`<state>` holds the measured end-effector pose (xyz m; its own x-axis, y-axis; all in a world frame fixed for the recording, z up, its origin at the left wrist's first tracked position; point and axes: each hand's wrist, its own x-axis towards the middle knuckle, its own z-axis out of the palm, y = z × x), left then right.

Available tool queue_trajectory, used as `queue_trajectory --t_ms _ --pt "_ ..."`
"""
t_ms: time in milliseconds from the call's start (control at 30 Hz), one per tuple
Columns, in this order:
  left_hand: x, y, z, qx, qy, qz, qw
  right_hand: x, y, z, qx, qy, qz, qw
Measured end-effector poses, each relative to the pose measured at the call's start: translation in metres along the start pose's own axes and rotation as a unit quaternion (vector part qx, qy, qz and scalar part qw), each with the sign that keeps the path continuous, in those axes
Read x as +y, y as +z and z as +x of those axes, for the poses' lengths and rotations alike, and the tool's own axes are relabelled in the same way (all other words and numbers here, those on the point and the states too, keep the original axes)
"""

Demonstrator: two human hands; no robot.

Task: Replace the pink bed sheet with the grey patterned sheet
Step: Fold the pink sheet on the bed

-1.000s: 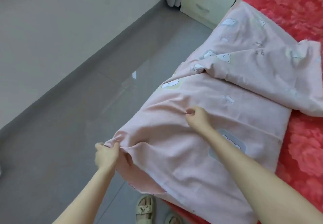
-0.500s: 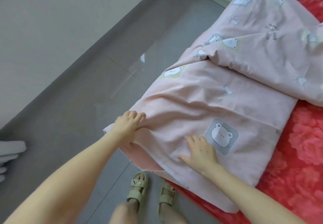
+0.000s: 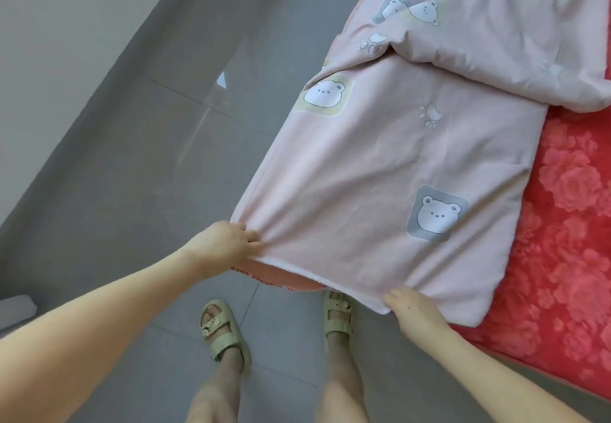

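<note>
Both hands have come down from the top of the fold to its near hem, and the cloth is now taut. The red floral bed [image 3: 568, 224] runs off the right edge. The folded pink bear-print bed sheet [image 3: 380, 174] overhangs the bed's side, its far part cut off above. The left hand [image 3: 228, 241] pinches the sheet's near-left corner. The right hand [image 3: 413, 307] holds the near hem, its thumb out of sight.

Left hand [image 3: 228, 241] shifted to near corner of pink sheet [image 3: 380, 174], right hand [image 3: 413, 307] slid back to hem
</note>
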<state>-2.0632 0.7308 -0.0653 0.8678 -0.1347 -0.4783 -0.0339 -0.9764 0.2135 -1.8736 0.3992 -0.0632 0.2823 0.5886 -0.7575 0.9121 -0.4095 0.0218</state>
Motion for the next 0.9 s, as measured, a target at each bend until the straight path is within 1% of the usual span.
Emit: queue_trajectory --t_ms 33,67,100,133,233,267,300,333,400,467,533,633,700,767,833,900 --pt "0.001 -0.007 0.003 -0.014 -0.038 -0.005 0.999 -0.001 -0.006 0.000 -0.021 0.009 0.031 0.999" --pt "0.000 -0.017 0.002 -0.037 -0.077 -0.001 0.996 -0.002 -0.010 0.004 0.000 0.053 0.063 0.997" --pt "-0.002 -0.028 0.003 -0.051 -0.106 -0.004 0.993 -0.006 -0.022 0.006 -0.009 0.102 0.115 0.988" --pt "-0.005 -0.039 0.004 -0.057 -0.130 -0.013 0.990 -0.010 -0.032 0.009 0.007 0.150 0.176 0.973" --pt "-0.022 -0.070 0.000 -0.038 -0.150 -0.037 0.987 -0.019 -0.077 0.021 0.110 0.244 0.283 0.921" --pt "-0.030 -0.085 0.000 -0.027 -0.146 -0.034 0.988 -0.014 -0.093 0.027 0.140 0.268 0.326 0.896" --pt "-0.035 -0.098 0.000 -0.022 -0.140 -0.033 0.989 -0.008 -0.105 0.033 0.154 0.291 0.384 0.862" --pt "-0.041 -0.111 0.000 -0.016 -0.138 -0.037 0.990 0.001 -0.113 0.042 0.168 0.307 0.453 0.820" --pt "-0.058 -0.139 0.004 0.004 -0.130 -0.038 0.991 0.020 -0.128 0.060 0.187 0.320 0.587 0.720" --pt "-0.080 -0.171 0.014 0.026 -0.126 -0.047 0.991 0.032 -0.154 0.077 0.207 0.317 0.678 0.630" --pt "-0.104 -0.207 0.030 0.041 -0.124 -0.057 0.990 0.039 -0.193 0.087 0.234 0.317 0.724 0.566" --pt "-0.137 -0.255 0.059 0.052 -0.109 -0.052 0.991 0.057 -0.242 0.109 0.267 0.315 0.761 0.500" --pt "-0.167 -0.288 0.095 0.057 -0.100 -0.058 0.992 0.082 -0.269 0.140 0.281 0.325 0.786 0.445" --pt "-0.192 -0.313 0.133 0.055 -0.108 -0.077 0.990 0.102 -0.290 0.170 0.277 0.335 0.806 0.401" --pt "-0.215 -0.332 0.170 0.056 -0.115 -0.108 0.986 0.122 -0.308 0.197 0.275 0.344 0.828 0.347" --pt "-0.235 -0.348 0.207 0.056 -0.117 -0.132 0.983 0.138 -0.321 0.215 0.271 0.356 0.840 0.306"
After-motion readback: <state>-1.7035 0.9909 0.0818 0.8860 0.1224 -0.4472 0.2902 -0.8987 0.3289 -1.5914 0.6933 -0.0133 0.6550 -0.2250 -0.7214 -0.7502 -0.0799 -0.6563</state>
